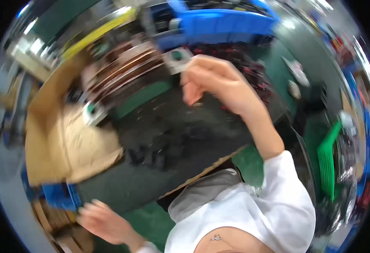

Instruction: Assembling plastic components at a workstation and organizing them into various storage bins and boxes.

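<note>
At the left side of the work area, an opened cardboard box (45, 147) stands against the edge of a dark work surface (109, 187), with a small blue bin (58, 196) below it. Next to the right is the left button box (93, 113), a white housing with a green button, positioned at the near left end of a copper-coloured stacked assembly (126, 69). Below these items, the left hand (102, 221) is apart from the work surface, near its lower left edge and the blue bin. Its fingers are loosely bent and released; motion blur obscures detail, and no part is visible in the grip. Toward the middle, a loose group of small black parts (161, 149) lies on the work surface, between the two hands and apart from both. Farther up, the right button box (177, 58), also white with a green button, is located at the right end of the stacked assembly. The right hand (212, 78) is just beside this box; contact cannot be determined. Its fingers are curled inward, and whether they grasp anything cannot be told. Above the right hand is a blue crate (227, 23). To its right, red and dark parts (256, 69) are spread in a cluster. At the far right is a green slatted basket (327, 164).
</note>
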{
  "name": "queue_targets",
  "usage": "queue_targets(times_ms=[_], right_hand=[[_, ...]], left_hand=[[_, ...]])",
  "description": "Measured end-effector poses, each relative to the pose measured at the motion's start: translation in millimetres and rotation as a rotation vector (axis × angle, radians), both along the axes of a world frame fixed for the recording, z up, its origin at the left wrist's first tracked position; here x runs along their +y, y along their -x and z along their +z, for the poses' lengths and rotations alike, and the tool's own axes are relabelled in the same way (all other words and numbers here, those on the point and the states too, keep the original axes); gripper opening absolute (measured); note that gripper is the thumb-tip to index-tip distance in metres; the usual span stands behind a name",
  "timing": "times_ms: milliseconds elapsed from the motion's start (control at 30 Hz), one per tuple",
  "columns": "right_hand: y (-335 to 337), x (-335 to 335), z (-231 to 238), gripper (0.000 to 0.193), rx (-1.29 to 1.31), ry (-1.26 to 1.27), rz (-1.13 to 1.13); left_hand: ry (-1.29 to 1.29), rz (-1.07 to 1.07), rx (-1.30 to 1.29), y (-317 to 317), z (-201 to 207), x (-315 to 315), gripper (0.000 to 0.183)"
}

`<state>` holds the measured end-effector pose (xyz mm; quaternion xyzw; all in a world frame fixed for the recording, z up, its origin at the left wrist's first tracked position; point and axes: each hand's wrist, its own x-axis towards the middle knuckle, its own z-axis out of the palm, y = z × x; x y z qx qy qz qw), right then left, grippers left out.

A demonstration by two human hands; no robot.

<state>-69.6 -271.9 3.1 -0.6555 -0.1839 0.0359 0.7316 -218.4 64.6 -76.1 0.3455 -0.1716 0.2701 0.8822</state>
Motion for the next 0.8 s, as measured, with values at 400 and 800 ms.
queue_targets(times_ms=[400,800], right_hand=[[121.5,-35.7,-23.7,0.022,0.316,0.13,0.063],[167.6,-256.7,0.1,0.044,-0.108,0.913,-1.583]], left_hand=[[-0.541,-1.278,0.023,-35.8,-7.5,-193.3,0.023],[-0.827,-1.731,0.396,-15.2,-38.5,-220.6,0.016]])
